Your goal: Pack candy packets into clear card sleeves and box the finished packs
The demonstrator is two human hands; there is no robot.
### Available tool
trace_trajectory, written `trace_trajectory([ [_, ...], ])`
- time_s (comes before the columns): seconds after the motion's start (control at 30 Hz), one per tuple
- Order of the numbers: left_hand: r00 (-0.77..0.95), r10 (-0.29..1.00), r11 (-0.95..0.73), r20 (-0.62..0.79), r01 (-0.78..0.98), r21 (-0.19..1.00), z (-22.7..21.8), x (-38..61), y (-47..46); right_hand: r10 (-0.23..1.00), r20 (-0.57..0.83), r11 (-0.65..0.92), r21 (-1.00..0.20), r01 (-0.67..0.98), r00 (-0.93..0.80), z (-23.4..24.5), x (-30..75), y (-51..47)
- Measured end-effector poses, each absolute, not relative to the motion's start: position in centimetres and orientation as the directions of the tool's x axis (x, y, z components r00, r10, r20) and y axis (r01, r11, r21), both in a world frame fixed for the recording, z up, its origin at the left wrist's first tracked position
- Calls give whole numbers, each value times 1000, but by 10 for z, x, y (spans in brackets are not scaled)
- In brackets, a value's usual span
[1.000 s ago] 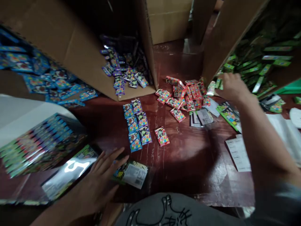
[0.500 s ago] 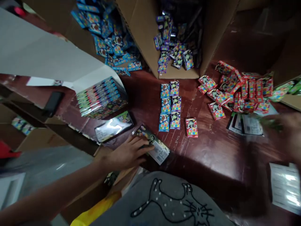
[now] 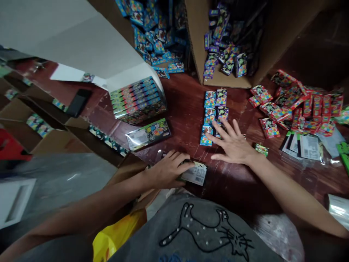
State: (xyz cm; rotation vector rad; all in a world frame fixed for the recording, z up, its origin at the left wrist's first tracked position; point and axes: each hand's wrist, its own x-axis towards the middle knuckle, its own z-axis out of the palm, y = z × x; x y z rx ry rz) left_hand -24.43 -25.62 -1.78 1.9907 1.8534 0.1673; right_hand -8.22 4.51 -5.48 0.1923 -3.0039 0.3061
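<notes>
My left hand lies at the table's near edge, fingers curled over a flat dark packet with a white barcode label. My right hand is open, fingers spread, palm down over the near end of two short rows of small blue and purple packets. Its fingertips cover the nearest packets. A small green packet lies loose on the table just right of that hand's wrist. A heap of small red packets sits further right.
Open cardboard boxes at the back hold blue packets and purple packets. A stack of long packs, a flat printed sleeve and a black phone lie left. Barcode sleeves lie right. A yellow bag is by my lap.
My right hand swung in from the far right box and now lies spread over the packet rows, a green packet beside it. My left hand stayed on the labelled packet, drawing it nearer.
</notes>
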Motion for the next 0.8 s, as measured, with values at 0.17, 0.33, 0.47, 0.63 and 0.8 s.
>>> trace_trajectory([
  [0.17,-200,960,257,-195,905,339,-21,-238,-288,-100,73,976,-187,-112,-992,-67,-98,23],
  [0.33,-348,929,368,-122,853,370,-28,-249,-293,-17,68,968,-249,-33,-998,-59,-57,8],
  [0.47,-223,970,243,-97,855,459,-40,-249,-272,183,111,908,-399,125,-977,-56,-30,-7],
  [0.63,-81,988,135,-128,857,498,-42,-243,-239,197,119,857,-503,112,-973,-55,-15,-19],
  [0.8,16,992,50,-123,855,516,-38,-240,-221,20,31,798,-603,-3,-999,-48,-7,-19],
])
